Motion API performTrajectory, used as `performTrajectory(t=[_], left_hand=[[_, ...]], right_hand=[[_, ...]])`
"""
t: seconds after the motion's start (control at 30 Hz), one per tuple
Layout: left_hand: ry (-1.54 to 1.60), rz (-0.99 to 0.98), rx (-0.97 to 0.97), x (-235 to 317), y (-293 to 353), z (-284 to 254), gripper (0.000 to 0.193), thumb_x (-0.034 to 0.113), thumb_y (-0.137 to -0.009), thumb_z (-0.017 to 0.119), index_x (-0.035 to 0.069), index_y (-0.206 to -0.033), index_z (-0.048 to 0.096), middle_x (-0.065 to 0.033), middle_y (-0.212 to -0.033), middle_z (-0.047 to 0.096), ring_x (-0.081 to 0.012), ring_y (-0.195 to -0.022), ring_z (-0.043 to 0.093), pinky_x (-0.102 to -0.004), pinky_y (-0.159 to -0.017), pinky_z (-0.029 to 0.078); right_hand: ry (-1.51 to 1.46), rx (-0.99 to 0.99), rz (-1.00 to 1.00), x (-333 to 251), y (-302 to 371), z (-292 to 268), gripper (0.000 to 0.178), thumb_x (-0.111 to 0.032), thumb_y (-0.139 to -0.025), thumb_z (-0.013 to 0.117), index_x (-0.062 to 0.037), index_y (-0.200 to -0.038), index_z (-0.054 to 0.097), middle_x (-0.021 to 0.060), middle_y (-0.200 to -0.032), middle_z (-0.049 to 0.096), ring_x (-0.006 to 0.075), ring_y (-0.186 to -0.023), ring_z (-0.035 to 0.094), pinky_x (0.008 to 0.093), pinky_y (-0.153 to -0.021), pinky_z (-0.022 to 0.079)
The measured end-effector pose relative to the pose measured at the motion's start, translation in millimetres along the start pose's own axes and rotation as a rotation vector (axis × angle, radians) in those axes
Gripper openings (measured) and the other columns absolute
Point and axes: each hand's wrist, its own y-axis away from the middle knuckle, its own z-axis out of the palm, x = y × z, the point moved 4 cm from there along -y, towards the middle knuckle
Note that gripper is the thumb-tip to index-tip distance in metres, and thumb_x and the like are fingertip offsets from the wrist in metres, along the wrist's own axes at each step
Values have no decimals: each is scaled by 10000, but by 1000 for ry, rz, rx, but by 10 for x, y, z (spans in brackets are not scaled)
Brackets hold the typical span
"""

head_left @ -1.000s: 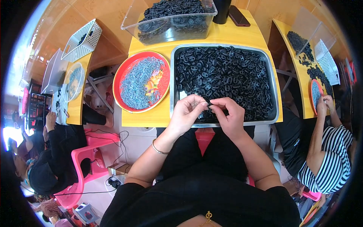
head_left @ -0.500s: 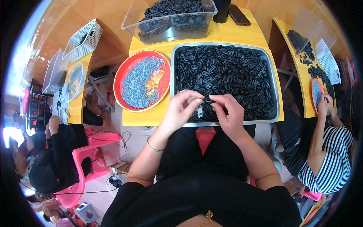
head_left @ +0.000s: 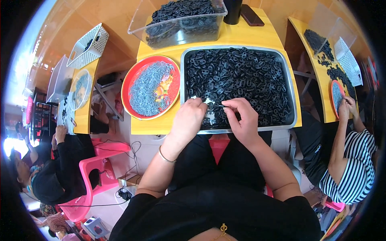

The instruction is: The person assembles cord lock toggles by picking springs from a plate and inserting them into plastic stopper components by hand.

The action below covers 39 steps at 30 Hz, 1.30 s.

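Note:
A metal tray (head_left: 294, 100) in front of me is heaped with small black two-holed pieces (head_left: 245, 72). At its near left part, my left hand (head_left: 188, 117) is closed with its back up; its fingertips and anything in them are hidden. My right hand (head_left: 244, 120) hovers over the tray's near edge, thumb and forefinger pinched together. What they hold, if anything, is too small to make out. Between the hands, a bare shiny patch of tray bottom (head_left: 210, 116) shows. Left of the tray, a red round plate (head_left: 126, 86) holds many thin silvery metal bits (head_left: 146, 90).
On the yellow table (head_left: 155, 128), a clear bin (head_left: 136, 30) of black pieces stands at the back, beside a dark cup (head_left: 232, 12) and a phone (head_left: 252, 15). Co-workers sit at side tables, left and right. A pink chair (head_left: 86, 172) and cables are at left.
My left hand has turned back-up and moved slightly left and down, away from the right fingertips. My right hand has shifted slightly, still pinched.

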Motion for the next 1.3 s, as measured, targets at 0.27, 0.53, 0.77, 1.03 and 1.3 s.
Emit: performTrajectory(t=[0.27,0.53,0.77,1.03,1.3], left_hand=[[248,14,139,96,-51,-64,218,49,-699,661,13,-896,577,-134,-833,546,-324,-829,565,-399,-730,466],[215,2,36,127,-71,-4,216,52,-691,670,32,-882,570,-122,-869,552,-313,-832,579,-392,-709,482],[250,14,121,67,-39,33,183,36,-706,653,36,-865,564,-129,-818,563,-296,-749,593,-362,-671,487],[1297,-140,145,-58,18,116,141,-55,-796,616,9,-894,539,-63,-852,632,-112,-720,618,-228,-632,489],[1518,-217,69,-24,17,115,117,-23,-847,598,-12,-961,573,-71,-851,639,-129,-798,651,-212,-681,516]], right_hand=[[-3,7,14,-12,3,6,155,34,-791,605,-26,-933,611,96,-847,595,177,-686,592,257,-591,483],[-1,1,29,-18,8,12,152,20,-785,609,-29,-929,609,103,-831,594,213,-698,598,288,-593,487],[4,6,22,-24,6,10,154,31,-779,609,-27,-922,606,100,-824,596,213,-695,599,287,-592,487],[-27,-56,-132,-76,-7,2,123,57,-790,597,-23,-882,586,104,-871,614,195,-738,605,269,-645,485],[-46,-28,-41,-35,10,-7,130,60,-791,589,-9,-902,589,109,-865,602,177,-714,599,254,-626,484]])
